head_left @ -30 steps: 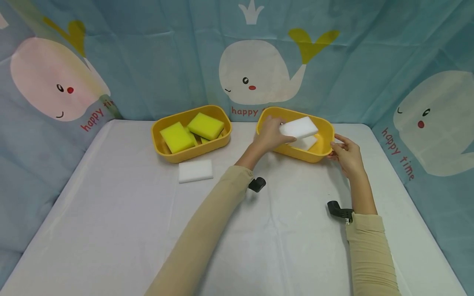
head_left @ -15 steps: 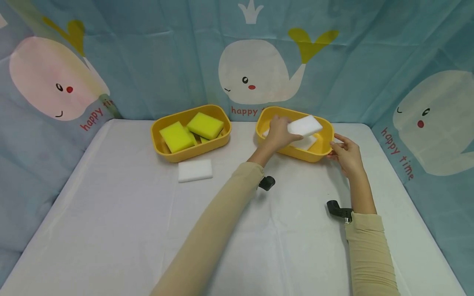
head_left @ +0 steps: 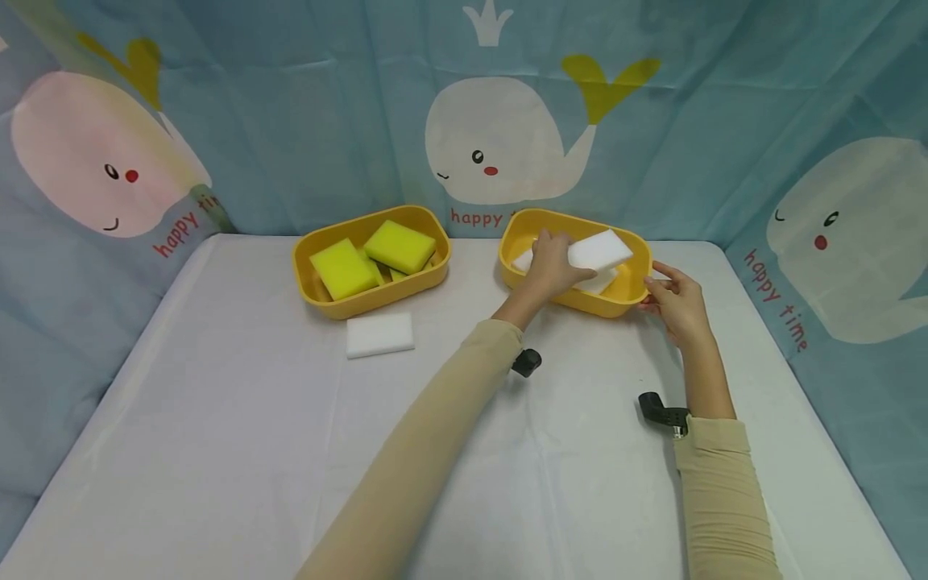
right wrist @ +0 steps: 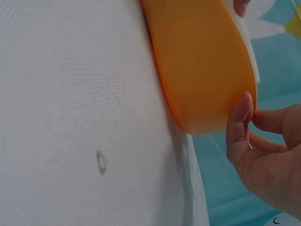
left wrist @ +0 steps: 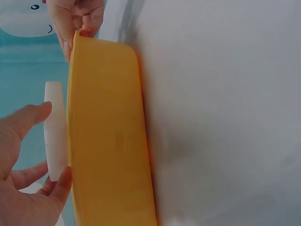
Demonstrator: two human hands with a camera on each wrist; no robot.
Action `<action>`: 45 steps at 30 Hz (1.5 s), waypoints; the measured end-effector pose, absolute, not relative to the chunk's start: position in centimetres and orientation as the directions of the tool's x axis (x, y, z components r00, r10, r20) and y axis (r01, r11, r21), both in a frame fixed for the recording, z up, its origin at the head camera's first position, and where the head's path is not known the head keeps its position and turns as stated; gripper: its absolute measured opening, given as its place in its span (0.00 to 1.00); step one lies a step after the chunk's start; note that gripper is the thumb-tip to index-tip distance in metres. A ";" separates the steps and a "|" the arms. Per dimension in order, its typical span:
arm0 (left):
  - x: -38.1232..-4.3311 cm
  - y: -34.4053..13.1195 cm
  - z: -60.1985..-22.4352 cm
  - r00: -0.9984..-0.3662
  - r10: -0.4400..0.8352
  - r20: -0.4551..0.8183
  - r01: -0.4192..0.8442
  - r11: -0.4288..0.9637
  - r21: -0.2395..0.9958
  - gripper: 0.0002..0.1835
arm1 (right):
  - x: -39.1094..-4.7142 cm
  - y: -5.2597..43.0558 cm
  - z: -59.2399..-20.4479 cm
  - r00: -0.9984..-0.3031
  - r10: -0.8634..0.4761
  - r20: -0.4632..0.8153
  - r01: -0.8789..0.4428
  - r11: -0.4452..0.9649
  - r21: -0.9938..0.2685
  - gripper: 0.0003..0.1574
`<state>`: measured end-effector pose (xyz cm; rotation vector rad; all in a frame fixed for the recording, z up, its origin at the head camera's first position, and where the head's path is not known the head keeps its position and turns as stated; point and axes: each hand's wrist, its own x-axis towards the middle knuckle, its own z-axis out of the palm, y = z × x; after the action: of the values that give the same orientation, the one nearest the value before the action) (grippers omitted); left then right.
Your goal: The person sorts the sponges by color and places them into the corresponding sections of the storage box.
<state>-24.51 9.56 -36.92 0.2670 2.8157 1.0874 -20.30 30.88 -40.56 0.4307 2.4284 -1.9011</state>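
Observation:
My left hand pinches a white sponge between thumb and fingers, just over the right yellow tray. In the left wrist view this sponge stands edge-on beside the tray's rim, thumb on one edge and fingertips at the other. Beneath it, other white sponges lie in the tray, partly hidden by the hand. The right hand grips the tray's right end; the right wrist view has its thumb and fingers pinching the rim.
A second yellow tray to the left holds several yellow sponges. One white sponge lies on the white tablecloth in front of it. A blue whale-print curtain rises behind the table.
The left hand has moved to the right over the tray with the white sponge, uncovering another white sponge at the tray's left. The right hand keeps its grip on the rim.

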 end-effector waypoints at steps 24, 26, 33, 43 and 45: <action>-24.1 8.3 -37.8 -0.965 0.260 -0.009 0.165 0.639 0.751 0.36 | -20.4 31.0 -40.8 -0.959 0.198 -0.201 0.238 0.190 -0.952 0.39; -23.9 8.0 -37.8 -0.964 0.266 0.006 0.177 0.625 0.760 0.36 | -20.4 31.0 -40.8 -0.960 0.197 -0.201 0.236 0.177 -0.955 0.39; -23.1 6.6 -38.2 -0.947 0.313 0.072 0.250 0.576 0.778 0.33 | -20.4 31.0 -40.7 -0.959 0.202 -0.198 0.233 0.171 -0.957 0.39; -22.0 4.6 -38.7 -0.931 0.341 0.132 0.310 0.545 0.779 0.28 | -20.3 31.0 -40.7 -0.962 0.194 -0.191 0.220 0.141 -0.965 0.40; -21.8 4.3 -38.7 -0.929 0.339 0.149 0.320 0.532 0.784 0.28 | -20.3 31.0 -40.8 -0.963 0.192 -0.188 0.217 0.142 -0.966 0.40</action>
<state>-21.75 4.29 -38.65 0.5874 2.7308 1.3899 -20.28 31.02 -40.75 0.4231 2.3594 -2.0006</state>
